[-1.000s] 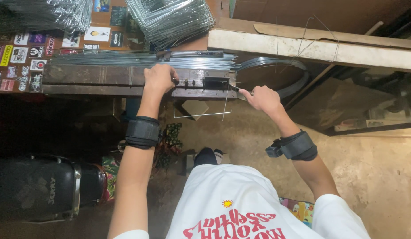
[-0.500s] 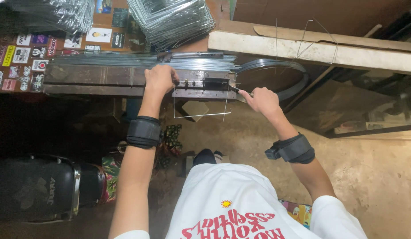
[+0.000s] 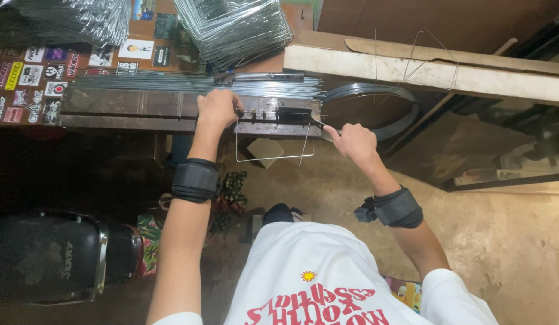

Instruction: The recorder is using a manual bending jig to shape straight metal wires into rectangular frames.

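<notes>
Head view, looking down over the person's white shirt at a dark bench [image 3: 129, 108].

Left hand [image 3: 218, 109]: closed, knuckles up, pressing down on the bench at the near end of a small metal bending jig [image 3: 279, 115]. It appears to pin one end of a thin wire [image 3: 270, 158]; the actual contact is hidden under the fingers. Likely purpose: to keep the wire from sliding while it is worked.

Right hand [image 3: 351, 141]: closed around a dark lever handle [image 3: 318, 124] that sticks out of the jig's far end, just beside the fingertips. The grip is tight, thumb towards the jig.

The wire hangs between the two hands, below the bench edge, already bent into a three-sided rectangle open at the top, both upright legs running up to the jig. It hangs free, touching nothing below.

Just beyond the left hand, a bundle of straight wires [image 3: 195, 84] lies lengthways along the bench, within easy reach as stock. Further beyond, a stack of bent wire frames [image 3: 234, 24]. Beyond the right hand, a coil of flat metal band [image 3: 375, 108] lies against a pale plank [image 3: 423, 72].

Containers: none seen; stock and frames lie loose in piles.

Both forearms carry black wrist straps [image 3: 196, 179].
</notes>
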